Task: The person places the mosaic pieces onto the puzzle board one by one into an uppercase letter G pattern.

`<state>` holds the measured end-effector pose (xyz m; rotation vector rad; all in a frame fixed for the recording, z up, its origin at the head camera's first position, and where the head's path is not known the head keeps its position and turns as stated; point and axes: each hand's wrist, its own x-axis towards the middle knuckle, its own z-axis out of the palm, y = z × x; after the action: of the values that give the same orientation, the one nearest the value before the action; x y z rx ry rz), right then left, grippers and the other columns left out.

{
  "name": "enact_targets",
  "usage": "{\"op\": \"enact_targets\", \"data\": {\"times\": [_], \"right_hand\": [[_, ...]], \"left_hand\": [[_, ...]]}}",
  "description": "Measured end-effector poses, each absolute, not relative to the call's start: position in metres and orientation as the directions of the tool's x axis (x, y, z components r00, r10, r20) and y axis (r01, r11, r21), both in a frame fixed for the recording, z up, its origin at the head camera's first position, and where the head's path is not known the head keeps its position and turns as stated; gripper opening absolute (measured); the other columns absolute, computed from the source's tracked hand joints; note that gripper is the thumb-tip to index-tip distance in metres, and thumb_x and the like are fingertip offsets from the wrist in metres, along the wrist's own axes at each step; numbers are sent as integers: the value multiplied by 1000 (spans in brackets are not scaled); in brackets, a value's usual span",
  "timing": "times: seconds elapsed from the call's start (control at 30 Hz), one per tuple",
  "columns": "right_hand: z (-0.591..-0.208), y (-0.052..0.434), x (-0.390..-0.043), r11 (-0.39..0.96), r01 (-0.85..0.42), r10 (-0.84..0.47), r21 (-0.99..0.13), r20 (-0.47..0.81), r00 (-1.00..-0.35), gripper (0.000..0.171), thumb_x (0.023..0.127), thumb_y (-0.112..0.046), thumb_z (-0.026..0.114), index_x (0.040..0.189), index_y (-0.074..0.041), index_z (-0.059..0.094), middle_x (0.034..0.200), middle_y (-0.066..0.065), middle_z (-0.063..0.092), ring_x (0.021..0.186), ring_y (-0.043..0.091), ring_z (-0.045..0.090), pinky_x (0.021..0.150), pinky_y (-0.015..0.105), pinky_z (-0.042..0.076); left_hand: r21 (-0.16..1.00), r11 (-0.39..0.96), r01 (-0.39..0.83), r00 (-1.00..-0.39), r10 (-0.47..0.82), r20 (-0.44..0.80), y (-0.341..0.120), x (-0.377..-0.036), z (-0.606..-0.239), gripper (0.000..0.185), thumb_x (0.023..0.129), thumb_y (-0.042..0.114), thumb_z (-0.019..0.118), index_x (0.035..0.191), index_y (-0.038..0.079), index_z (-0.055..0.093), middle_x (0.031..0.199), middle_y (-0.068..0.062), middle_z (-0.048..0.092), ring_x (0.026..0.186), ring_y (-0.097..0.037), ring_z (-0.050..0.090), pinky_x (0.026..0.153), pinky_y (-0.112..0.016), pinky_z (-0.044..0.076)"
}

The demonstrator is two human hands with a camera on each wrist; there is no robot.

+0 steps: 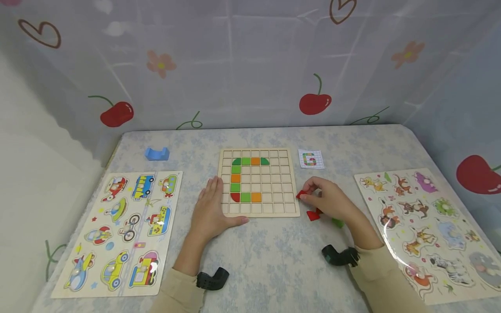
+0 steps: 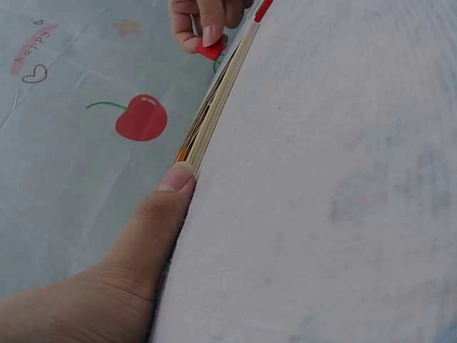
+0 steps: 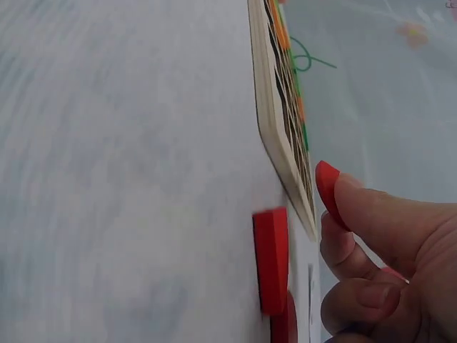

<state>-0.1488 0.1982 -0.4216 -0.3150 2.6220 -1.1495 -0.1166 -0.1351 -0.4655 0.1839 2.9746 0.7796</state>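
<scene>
A wooden grid board [image 1: 278, 184] lies mid-table, with green, orange and red pieces forming a C-like outline at its left. My left hand [image 1: 211, 213] rests at the board's lower-left corner, fingers straight along the left side, thumb along the near edge. Right of the board, my right hand [image 1: 330, 198] pinches a small red block [image 3: 327, 182] between thumb and finger, just off the board's right edge. Below that hand lie loose red blocks [image 1: 313, 215] and a green block [image 1: 338, 223], partly hidden by the hand.
A small pattern card [image 1: 311, 159] sits right of the board's far corner. A vehicle puzzle [image 1: 137, 243] lies at left, an animal puzzle [image 1: 426, 226] at right. One blue holder-shaped piece [image 1: 157, 154] stands at the back left. A printed curtain [image 1: 250, 65] hangs behind the table.
</scene>
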Motion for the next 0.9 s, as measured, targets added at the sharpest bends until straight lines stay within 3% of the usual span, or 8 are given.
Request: {"op": "enact_targets", "data": {"times": [0.13,0.37,0.6,0.9], "right_hand": [[-421,176,-155,628,-127,-362,-768,-143,-921,12,94,-20,70,98,-13,61,94,4,62,77,20,51,64,27,45],[-420,139,-162,605,-145,-434,-783,-172,-884,10,93,-19,71,97,-15,63,91,3,62,65,17,50,57,26,44],[-422,118,-167,646,-220,-456,-731,-139,-879,5,92,-18,71,92,-18,66,85,-2,63,78,17,55,73,31,47],[-421,113,-167,685,-294,-475,-667,-103,-874,2,92,-18,71,91,-15,71,91,-3,63,82,13,56,79,31,48]], "left_hand": [[492,866,95,-991,128,-32,-135,-117,-466,138,62,78,75,160,5,10,169,-9,6,157,-25,3,127,-47,10],[488,867,101,-992,127,-21,-135,-118,-467,138,62,78,75,160,5,11,168,-10,8,157,-26,5,127,-48,12],[492,865,104,-992,125,-11,-135,-118,-468,138,62,78,76,159,4,12,168,-10,9,157,-27,6,127,-48,12],[482,871,98,-992,124,-23,-135,-118,-468,138,62,78,76,159,4,12,168,-10,9,157,-26,5,127,-47,12]]}}
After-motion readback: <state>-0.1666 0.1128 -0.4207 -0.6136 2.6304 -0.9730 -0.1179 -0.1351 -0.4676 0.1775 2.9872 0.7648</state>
